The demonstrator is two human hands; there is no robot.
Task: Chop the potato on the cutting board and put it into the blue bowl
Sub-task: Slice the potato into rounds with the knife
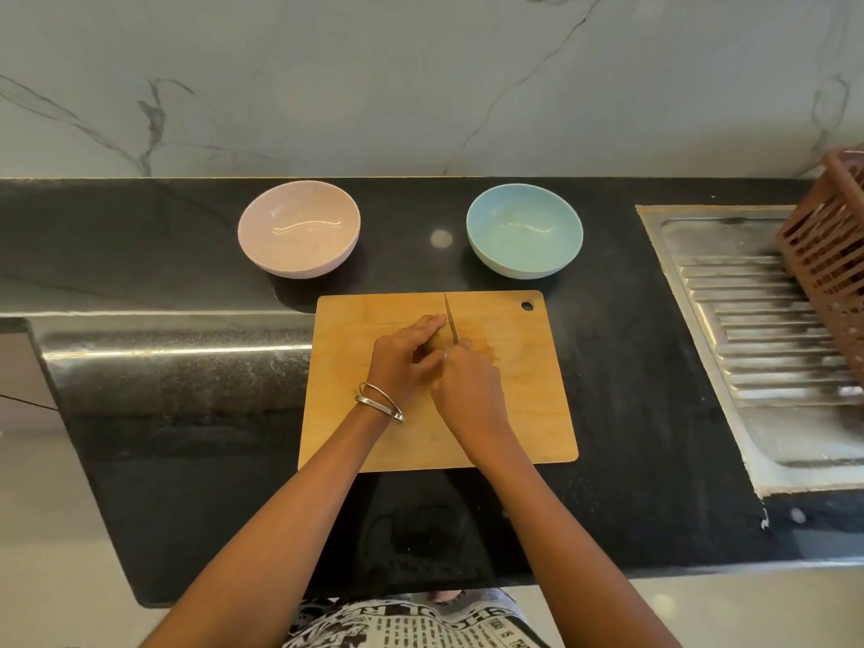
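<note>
A wooden cutting board point(523, 404) lies on the black counter in front of me. My left hand point(404, 355) holds down the potato point(437, 342), which is almost wholly hidden under its fingers. My right hand point(470, 390) grips the handle of a knife point(451, 322), whose thin blade points away from me and stands on the potato just right of my left fingertips. The blue bowl point(524, 230) sits empty behind the board, to the right.
A pink bowl point(299, 229) stands empty behind the board on the left. A steel sink drainboard point(766, 320) fills the right side, with a brown slatted basket point(832, 254) on it. A marble wall rises behind the counter.
</note>
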